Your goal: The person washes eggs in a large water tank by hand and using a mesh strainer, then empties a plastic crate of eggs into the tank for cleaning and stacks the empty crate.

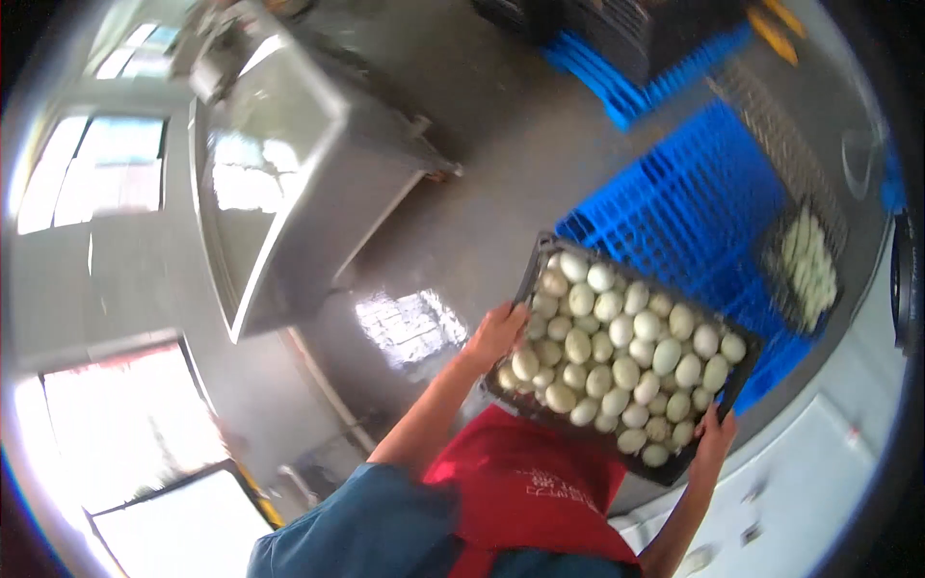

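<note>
A dark plastic crate, filled with pale green and whitish eggs, is held in front of my red apron. My left hand grips its left end wall, and my right hand has hold of the opposite end. The crate looks slightly slanted in view, and eggs cover nearly all of its inside. Some eggs have darker or speckled shells. Beyond the crate's far side lies a blue slatted plastic pallet, partly hidden by it.
Another batch of eggs sits in a container by the pallet's right side. Dark stacked crates stand on a second blue pallet farther off. To the left is a large stainless steel tank. A white surface borders my right.
</note>
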`<state>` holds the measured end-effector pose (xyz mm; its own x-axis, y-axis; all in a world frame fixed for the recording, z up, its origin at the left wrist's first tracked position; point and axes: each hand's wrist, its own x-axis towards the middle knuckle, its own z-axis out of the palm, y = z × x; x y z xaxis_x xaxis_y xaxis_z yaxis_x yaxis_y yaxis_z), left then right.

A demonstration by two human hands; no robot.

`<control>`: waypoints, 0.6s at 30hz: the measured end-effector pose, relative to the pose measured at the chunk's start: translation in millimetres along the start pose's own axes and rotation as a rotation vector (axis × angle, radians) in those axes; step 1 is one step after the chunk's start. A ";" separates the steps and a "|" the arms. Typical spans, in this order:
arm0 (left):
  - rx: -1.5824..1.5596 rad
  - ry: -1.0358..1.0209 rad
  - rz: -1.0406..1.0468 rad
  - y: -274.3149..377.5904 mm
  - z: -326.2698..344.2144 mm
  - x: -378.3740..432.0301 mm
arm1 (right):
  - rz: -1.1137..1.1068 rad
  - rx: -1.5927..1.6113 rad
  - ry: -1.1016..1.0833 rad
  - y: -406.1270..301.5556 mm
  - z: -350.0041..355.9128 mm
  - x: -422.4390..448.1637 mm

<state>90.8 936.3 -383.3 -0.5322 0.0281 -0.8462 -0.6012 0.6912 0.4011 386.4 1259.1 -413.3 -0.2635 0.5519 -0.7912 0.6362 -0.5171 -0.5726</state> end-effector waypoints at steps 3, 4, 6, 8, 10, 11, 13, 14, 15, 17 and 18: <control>-0.078 0.172 0.095 15.0 -0.5 -38.7 | -0.136 0.017 -0.183 -31.8 -2.6 53.0; -0.100 0.213 0.119 22.5 -10.2 -52.4 | -0.187 0.016 -0.268 -53.9 6.2 59.0; -0.103 0.302 0.169 -15.0 4.0 -95.0 | -0.264 -0.024 -0.412 -72.2 6.3 43.6; -0.078 0.409 0.279 -40.7 16.1 -98.4 | -0.333 -0.020 -0.522 -74.2 12.8 76.0; -0.103 0.450 0.349 -49.3 37.8 -97.7 | -0.392 -0.057 -0.593 -90.6 10.2 107.5; -0.132 0.432 0.362 -54.1 48.7 -92.7 | -0.444 -0.076 -0.653 -99.8 4.9 119.0; -0.132 0.536 0.378 -131.7 81.1 -72.5 | -0.412 -0.058 -0.768 -19.1 23.6 159.6; -0.161 0.540 0.398 -138.2 92.5 -67.5 | -0.469 -0.080 -0.819 -25.8 22.5 168.2; -0.183 0.564 0.414 -147.8 103.0 -64.2 | -0.474 -0.099 -0.844 -27.0 20.6 181.3; -0.156 0.643 0.412 -158.1 122.4 -61.7 | -0.499 -0.061 -0.923 -32.5 17.2 191.5; -0.136 0.680 0.343 -159.1 134.1 -75.8 | -0.524 -0.076 -0.956 -34.6 16.6 190.0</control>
<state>306.8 921.0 -430.0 -0.9247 -0.2549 -0.2827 -0.3806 0.6281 0.6787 302.4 1371.0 -547.4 -0.9481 -0.0617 -0.3118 0.3154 -0.3059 -0.8983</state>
